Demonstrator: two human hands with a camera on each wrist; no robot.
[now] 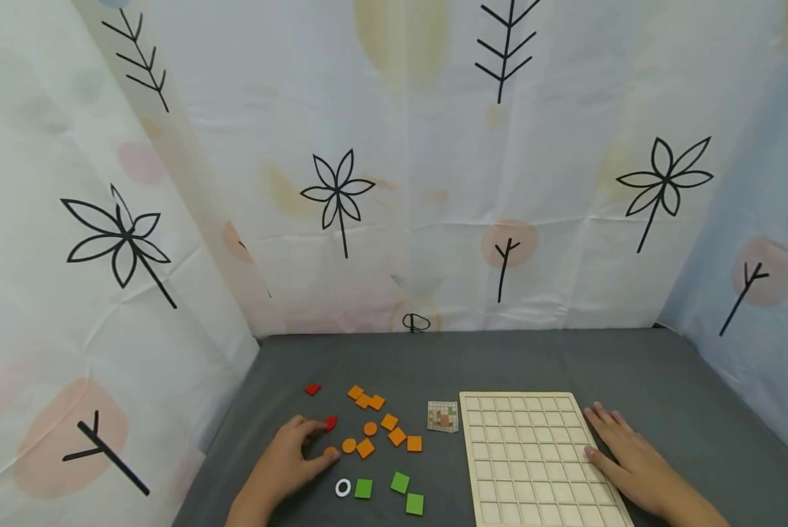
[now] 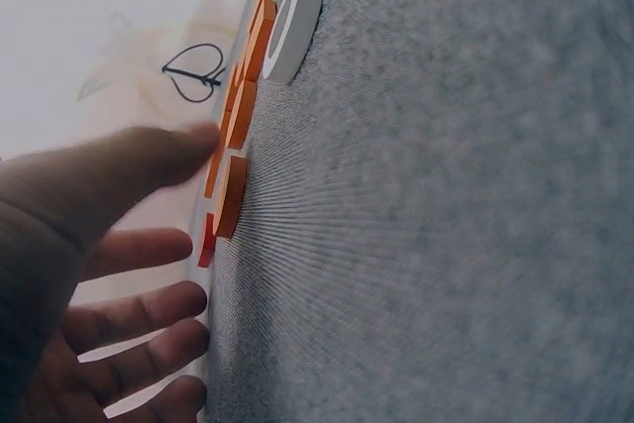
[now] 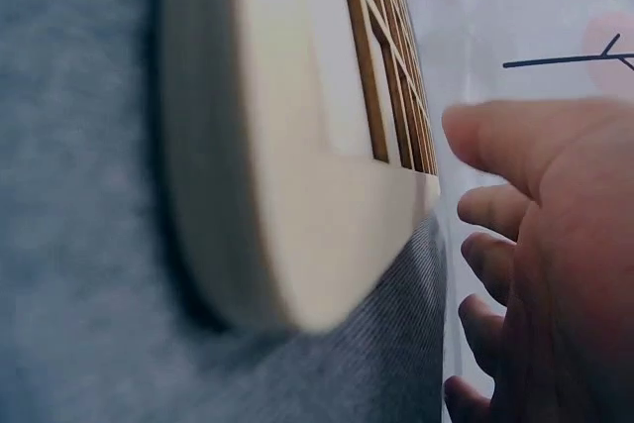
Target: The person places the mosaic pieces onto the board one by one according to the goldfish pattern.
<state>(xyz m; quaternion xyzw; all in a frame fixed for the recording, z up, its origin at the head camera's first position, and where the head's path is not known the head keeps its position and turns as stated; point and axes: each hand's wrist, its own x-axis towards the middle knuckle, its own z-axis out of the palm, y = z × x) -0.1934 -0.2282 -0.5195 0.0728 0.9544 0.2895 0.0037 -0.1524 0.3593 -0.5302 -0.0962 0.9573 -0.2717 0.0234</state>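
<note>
My left hand (image 1: 290,460) is low over the left part of the cloth, thumb and fingers spread apart. Its thumb tip lies right at an orange round tile (image 1: 331,451), and the index fingertip is beside a red tile (image 1: 331,423). In the left wrist view an orange tile (image 2: 230,197) lies flat just below the thumb, with nothing held between the fingers. My right hand (image 1: 633,465) lies with loosely extended fingers along the right edge of a pale wooden grid board (image 1: 519,450). The board's thick rounded corner (image 3: 297,274) fills much of the right wrist view.
Several orange square tiles (image 1: 396,437) and round ones (image 1: 370,429) are scattered left of the board. Nearer me lie green square tiles (image 1: 364,489) and a white ring (image 1: 343,487). A small patterned card (image 1: 443,416) is beside the board. Another red tile (image 1: 312,389) lies farther back.
</note>
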